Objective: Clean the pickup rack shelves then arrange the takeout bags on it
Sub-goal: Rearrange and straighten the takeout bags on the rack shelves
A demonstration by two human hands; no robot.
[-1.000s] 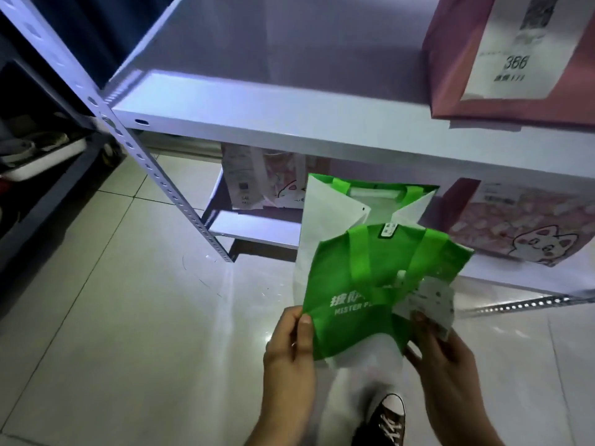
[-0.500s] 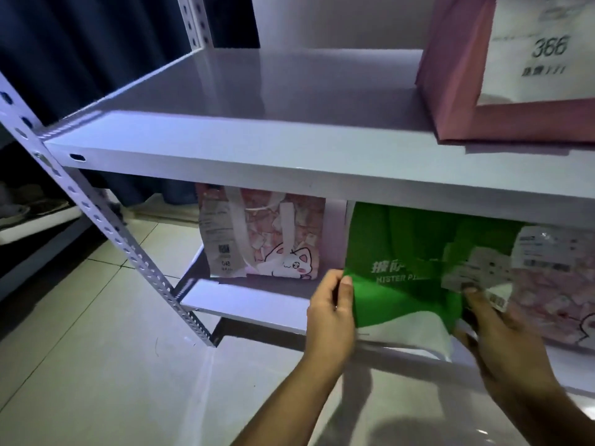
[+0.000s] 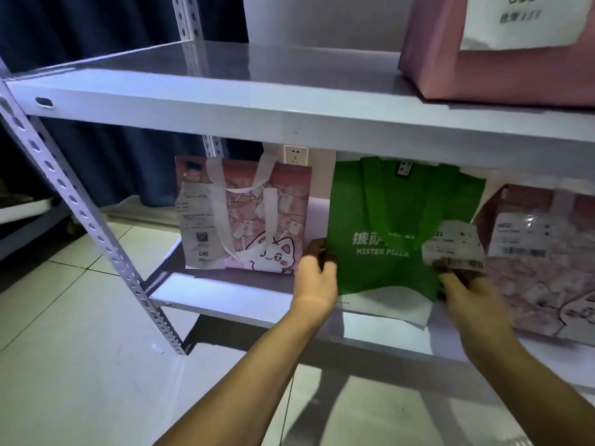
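A green and white fabric takeout bag (image 3: 380,233) printed MISTER PIZZA stands on the lower grey metal shelf (image 3: 231,300), between a pink cat-print bag with white handles (image 3: 254,220) and another pink cat-print bag (image 3: 547,262). The left hand (image 3: 317,278) pinches its left edge, thumb in front. The right hand (image 3: 473,294) grips its lower right corner, fingertips curled under the white paper receipt (image 3: 450,246).

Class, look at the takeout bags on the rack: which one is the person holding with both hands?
The green bag on the lower shelf. The left hand and right hand hold its sides; the pink bags beside it and above stand untouched.
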